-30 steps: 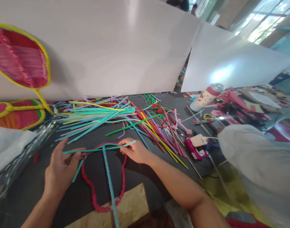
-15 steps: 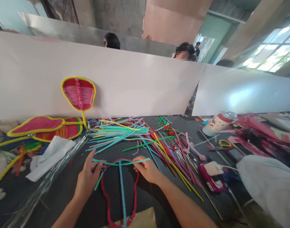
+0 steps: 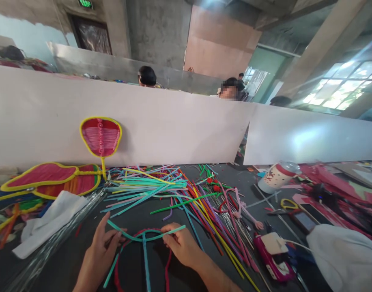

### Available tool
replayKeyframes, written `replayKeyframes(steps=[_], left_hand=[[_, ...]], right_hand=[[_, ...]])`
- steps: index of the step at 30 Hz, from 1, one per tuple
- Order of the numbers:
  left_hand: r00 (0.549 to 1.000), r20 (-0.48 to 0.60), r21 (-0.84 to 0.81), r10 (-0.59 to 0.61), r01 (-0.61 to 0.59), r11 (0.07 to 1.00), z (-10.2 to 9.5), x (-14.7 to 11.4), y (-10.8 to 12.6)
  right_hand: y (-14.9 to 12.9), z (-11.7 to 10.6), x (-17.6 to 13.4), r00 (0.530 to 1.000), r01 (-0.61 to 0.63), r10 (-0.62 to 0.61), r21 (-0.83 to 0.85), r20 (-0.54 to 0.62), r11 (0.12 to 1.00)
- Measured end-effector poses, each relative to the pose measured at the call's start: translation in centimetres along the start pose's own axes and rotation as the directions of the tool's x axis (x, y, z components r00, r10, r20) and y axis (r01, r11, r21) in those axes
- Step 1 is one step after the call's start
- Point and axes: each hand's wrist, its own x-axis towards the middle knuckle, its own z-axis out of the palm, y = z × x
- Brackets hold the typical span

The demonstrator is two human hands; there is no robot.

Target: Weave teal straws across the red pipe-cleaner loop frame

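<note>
In the head view a red pipe-cleaner loop [image 3: 116,269] lies on the dark table, with a light-blue pipe-cleaner strip [image 3: 146,263] running down its middle. Across its top a teal pipe cleaner [image 3: 134,238] bows downward between my hands. My right hand [image 3: 182,245] pinches that teal strand near its right part, where it meets the loop's edge. On the other side my left hand [image 3: 100,253] has its index finger raised, while thumb and other fingers close on the strand's left part. A second teal length [image 3: 111,271] slants down beside my left hand. The loop's bottom is out of frame.
Loose pipe cleaners [image 3: 149,184] spread behind my hands. A yellow-edged paddle shape [image 3: 101,136] stands against a white board [image 3: 173,125]. To the right are a bottle [image 3: 275,178], yellow-handled scissors [image 3: 289,204] and a magenta device [image 3: 274,259]. White paper [image 3: 52,223] lies left.
The view has tilted upward, so the table things sit lower in the picture. The teal pipe cleaner between my hands is more bowed than before. Both hands keep their grip.
</note>
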Motion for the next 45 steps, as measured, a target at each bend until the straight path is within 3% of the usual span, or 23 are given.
replayKeyframes(steps=[6, 14, 20, 24, 29, 37, 40, 43, 45], left_hand=[[0.999, -0.031, -0.083, -0.030, 0.028, 0.996, 0.1, -0.2, 0.3], [0.990, -0.099, -0.258, -0.103, 0.075, 0.963, 0.2, -0.4, 1.8], [0.997, 0.023, -0.283, -0.079, 0.083, 0.956, 0.1, -0.4, 1.9], [0.986, 0.142, -0.147, 0.085, -0.064, 0.987, -0.2, -0.5, 1.7], [0.934, 0.290, 0.055, 0.208, -0.233, 0.971, -0.5, -0.7, 1.9], [0.939, 0.317, 0.124, 0.134, -0.181, 0.976, -0.3, -0.5, 2.5], [0.947, 0.308, 0.148, 0.089, -0.140, 0.979, -0.1, -0.3, 2.8], [0.948, 0.314, 0.152, 0.057, -0.109, 0.982, 0.0, 0.3, 3.0], [0.945, 0.324, 0.147, 0.046, -0.098, 0.984, 0.1, 0.8, 3.1]], right_hand=[[0.2, 0.2, -0.1, 0.999, 0.035, -0.035, -0.022, -0.005, 0.999], [0.4, 0.5, -0.1, 1.000, -0.022, 0.022, -0.030, -0.004, 0.999], [0.1, 0.4, 0.3, 0.992, -0.126, 0.126, 0.004, 0.003, 0.992], [-0.7, 0.0, 1.1, 0.984, -0.179, 0.179, 0.042, 0.010, 0.983], [-0.7, 0.8, 1.8, 0.990, -0.140, 0.138, -0.033, -0.041, 0.990], [-0.3, 1.6, 1.3, 0.992, -0.092, 0.075, -0.183, -0.098, 0.979], [-0.6, 1.6, 0.9, 0.995, 0.039, -0.064, -0.306, -0.074, 0.951], [-0.6, 1.7, 0.8, 0.967, 0.209, -0.254, -0.475, -0.032, 0.855], [-0.4, 1.8, 0.8, 0.957, 0.242, -0.290, -0.535, -0.005, 0.810]])
